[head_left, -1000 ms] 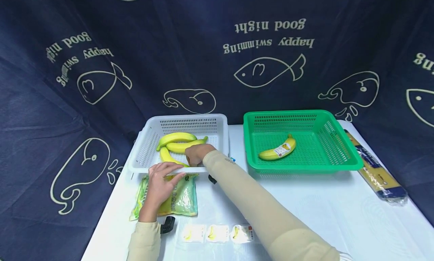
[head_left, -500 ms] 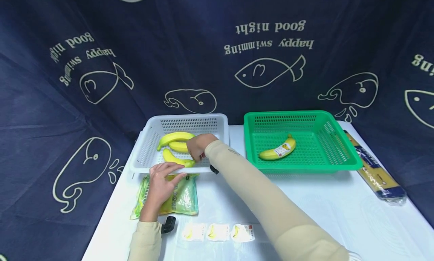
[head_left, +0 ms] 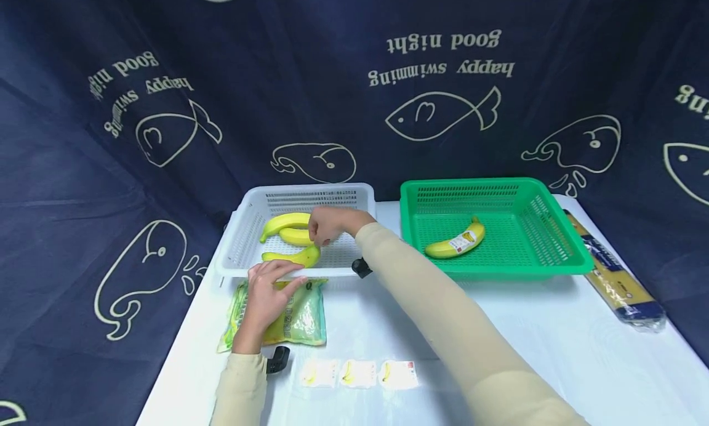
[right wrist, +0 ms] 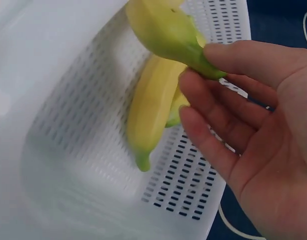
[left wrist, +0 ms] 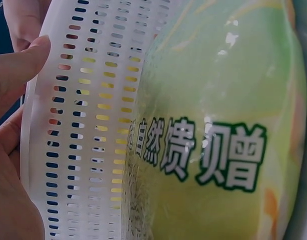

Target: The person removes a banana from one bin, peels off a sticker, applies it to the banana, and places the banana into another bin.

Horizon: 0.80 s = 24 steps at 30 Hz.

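In the white basket (head_left: 362, 198), my right hand (head_left: 335, 224) pinches the green stem end of the front banana (right wrist: 166, 30) between thumb and fingertips. Two more bananas lie behind it: the back banana (head_left: 284, 223) and the middle banana (right wrist: 152, 105), partly hidden by the right hand in the head view. My left hand (head_left: 268, 290) rests at the basket's near rim, fingers fairly straight over it, thumb (left wrist: 36, 55) spread on the outer side. Its fingertips overlap the front banana in the head view. Beneath the left hand lies a green-yellow printed plastic bag (head_left: 301, 321).
To the right stands a green basket (head_left: 554, 269) holding a banana (head_left: 456, 242) with a white label. A row of banana stickers (head_left: 359, 374) lies on the near tabletop. A flat, plastic-wrapped package (head_left: 620, 278) lies at the right edge. A dark blue curtain (head_left: 310, 75) hangs behind.
My right hand has moved up and slightly right within the white basket. The front banana's right end has swung up with it, so the banana now lies more level. The left hand stays at the rim.
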Motion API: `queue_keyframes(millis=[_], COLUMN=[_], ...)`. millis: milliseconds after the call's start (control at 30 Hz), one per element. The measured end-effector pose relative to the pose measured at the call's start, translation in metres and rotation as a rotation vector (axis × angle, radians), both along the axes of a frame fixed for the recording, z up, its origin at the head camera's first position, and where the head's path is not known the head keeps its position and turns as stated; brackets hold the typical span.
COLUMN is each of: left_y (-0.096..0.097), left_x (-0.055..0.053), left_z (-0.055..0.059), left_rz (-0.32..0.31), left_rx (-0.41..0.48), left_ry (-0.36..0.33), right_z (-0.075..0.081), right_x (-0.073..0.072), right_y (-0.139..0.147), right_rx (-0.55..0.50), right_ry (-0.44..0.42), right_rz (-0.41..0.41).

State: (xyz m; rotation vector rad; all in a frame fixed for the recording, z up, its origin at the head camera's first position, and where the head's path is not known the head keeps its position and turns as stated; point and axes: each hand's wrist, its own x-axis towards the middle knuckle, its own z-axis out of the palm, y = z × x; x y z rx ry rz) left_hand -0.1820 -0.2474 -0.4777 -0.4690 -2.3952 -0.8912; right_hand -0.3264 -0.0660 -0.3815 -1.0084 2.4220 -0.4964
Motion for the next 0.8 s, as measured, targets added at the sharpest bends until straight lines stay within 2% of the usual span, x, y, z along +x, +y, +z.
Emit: queue_keyframes(millis=[200,400,633,800], left_y=[-0.001,0.001,0.000,-0.003], left_x=[-0.002,-0.004,-0.004,-0.003], left_z=[0.000,-0.002,-0.002,0.000], left_rz=[-0.009,-0.009,-0.009,-0.012], left_rx=[0.007,0.003,0.010,0.001], left_ry=[0.020,0.007,0.015,0.013], right_z=[0.001,0.002,0.005,0.015], right_x=[0.001,0.002,0.004,0.009], right_y=[0.013,0.029,0.039,0.044], right_rx=[-0.057,-0.108,-0.177,-0.228], right_ry=[0.030,0.051,0.039,0.052], right_rz=[-0.043,-0.077,-0.074,-0.073])
